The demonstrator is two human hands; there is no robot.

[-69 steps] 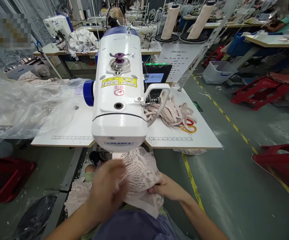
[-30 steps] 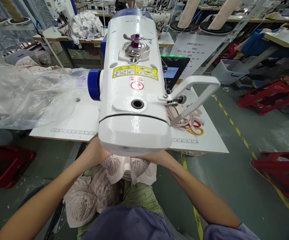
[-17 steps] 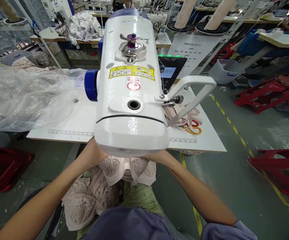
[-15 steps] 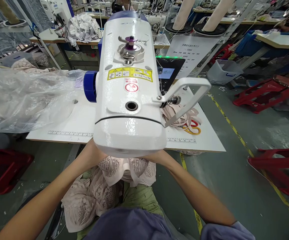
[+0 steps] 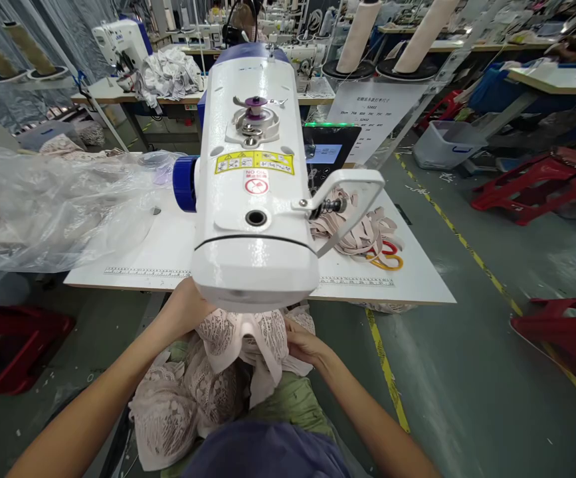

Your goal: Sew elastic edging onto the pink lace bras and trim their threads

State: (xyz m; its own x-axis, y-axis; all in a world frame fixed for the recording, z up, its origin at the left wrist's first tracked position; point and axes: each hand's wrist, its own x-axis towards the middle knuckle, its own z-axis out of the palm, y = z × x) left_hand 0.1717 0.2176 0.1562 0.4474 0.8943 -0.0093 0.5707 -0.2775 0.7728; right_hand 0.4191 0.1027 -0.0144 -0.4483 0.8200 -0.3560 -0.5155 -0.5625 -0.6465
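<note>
A pale pink lace bra [image 5: 268,335] hangs below the front of a white sewing machine head [image 5: 255,269], over my lap. My left hand [image 5: 191,309] is closed at the bra's upper left edge, its fingertips hidden behind the machine head. On the other side, my right hand [image 5: 301,342] grips the right cup, thumb and fingers closed on the fabric. The needle area is out of sight behind the machine head. More matching lace bras [image 5: 168,415] lie on my left thigh, touching the held one.
Beige straps [image 5: 362,232] and scissors with red and yellow handles [image 5: 387,259] lie on the white table [image 5: 412,282], right of the machine. A clear plastic bag [image 5: 58,206] covers its left side. Thread cones [image 5: 357,40] stand behind. Red stools [image 5: 561,182] are on the floor at the right.
My right hand has come down and out from behind the machine head, drawing the bra's right cup lower. My left hand stays near the same place. The camera view has shifted slightly.
</note>
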